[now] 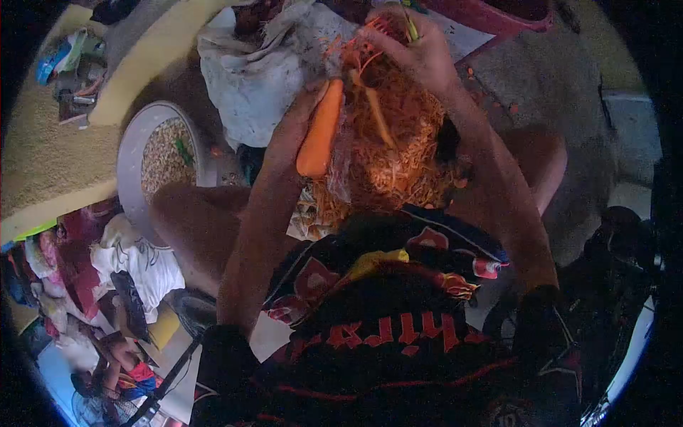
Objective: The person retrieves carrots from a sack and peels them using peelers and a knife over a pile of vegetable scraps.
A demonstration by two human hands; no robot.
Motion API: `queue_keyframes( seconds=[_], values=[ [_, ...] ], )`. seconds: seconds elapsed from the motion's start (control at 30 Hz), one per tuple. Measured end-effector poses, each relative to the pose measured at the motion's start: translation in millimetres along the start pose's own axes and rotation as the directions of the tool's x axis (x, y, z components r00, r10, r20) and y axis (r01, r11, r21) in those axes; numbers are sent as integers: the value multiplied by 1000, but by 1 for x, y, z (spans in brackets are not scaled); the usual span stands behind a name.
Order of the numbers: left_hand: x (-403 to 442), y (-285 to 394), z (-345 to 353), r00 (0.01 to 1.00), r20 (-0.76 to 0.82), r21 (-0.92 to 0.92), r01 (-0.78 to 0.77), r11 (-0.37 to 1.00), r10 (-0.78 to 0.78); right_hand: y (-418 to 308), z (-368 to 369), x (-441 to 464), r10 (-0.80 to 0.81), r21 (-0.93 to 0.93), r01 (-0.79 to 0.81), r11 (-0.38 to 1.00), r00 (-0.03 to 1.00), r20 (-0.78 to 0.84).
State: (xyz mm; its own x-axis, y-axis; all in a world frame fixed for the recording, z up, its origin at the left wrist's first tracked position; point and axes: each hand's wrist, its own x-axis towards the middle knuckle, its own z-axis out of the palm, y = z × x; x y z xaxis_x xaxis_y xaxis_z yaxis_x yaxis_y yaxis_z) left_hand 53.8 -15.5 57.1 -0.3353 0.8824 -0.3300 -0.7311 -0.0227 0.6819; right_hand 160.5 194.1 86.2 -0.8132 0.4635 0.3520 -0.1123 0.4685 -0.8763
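Observation:
My left hand [307,107] is closed around a large orange carrot [321,135], which tilts with its thick end towards me. My right hand [423,53] is raised over a heap of shredded carrot [398,167]. Its fingers are pinched near orange shreds and a thin yellow-green piece [411,28]; exactly what it grips is unclear. Clear plastic [340,167] shows along the heap's left side. A pale, slender stick-like piece [377,117] lies on the shreds, between my two hands.
Left of my knee stands a white tub [131,153] of small pale pieces. A greyish-white sack [245,85] sits beyond my left hand, and a pink-red basin [509,25] at the upper right. Orange bits dot the floor. Clothes and a seated person [117,356] appear lower left.

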Motion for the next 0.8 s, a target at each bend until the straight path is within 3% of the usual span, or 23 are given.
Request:
queue_keyframes(
  seconds=[0.07,0.13,0.2,0.23,0.3,0.37,0.4,0.53,0.6,0.63,0.7,0.73,0.8],
  values=[
    [3,0,0,1000,17,-45,-9,999,10,-5,6,0,9,103,-5,995,999,-33],
    [1,0,3,1000,27,-90,-12,996,14,-25,21,-17,-351,-220,381,898,921,167],
    [-3,2,6,995,-87,-119,30,992,-41,-34,24,-18,-357,-191,394,899,912,201],
    [-5,3,6,995,-93,-121,36,992,-47,-36,25,-20,-356,-165,397,903,905,232],
    [-5,7,6,994,-108,169,9,986,9,-12,16,-12,-299,-217,344,914,930,212],
    [1,-2,-12,996,-79,126,-30,992,40,-3,6,3,-66,129,58,990,996,61],
    [1,2,-7,996,-55,86,-69,994,74,-2,4,15,-60,-55,58,997,997,-43],
    [-4,8,8,984,-179,127,12,992,11,-20,4,-6,-35,-20,34,999,999,-24],
    [-6,6,5,993,-71,-59,-94,994,90,-32,20,-22,-145,-89,159,983,979,144],
    [-7,9,5,993,-76,-58,-98,994,93,-35,24,-23,-147,-84,161,983,978,147],
    [-10,11,8,997,-73,-59,22,998,-26,-38,29,-28,-420,-162,450,878,888,187],
    [-10,8,8,997,-75,-59,30,998,-34,-30,25,-24,-414,-162,443,882,892,184],
    [-4,1,10,997,-81,-121,-17,992,7,-5,6,-6,-130,-277,124,953,991,-5]
  ],
)
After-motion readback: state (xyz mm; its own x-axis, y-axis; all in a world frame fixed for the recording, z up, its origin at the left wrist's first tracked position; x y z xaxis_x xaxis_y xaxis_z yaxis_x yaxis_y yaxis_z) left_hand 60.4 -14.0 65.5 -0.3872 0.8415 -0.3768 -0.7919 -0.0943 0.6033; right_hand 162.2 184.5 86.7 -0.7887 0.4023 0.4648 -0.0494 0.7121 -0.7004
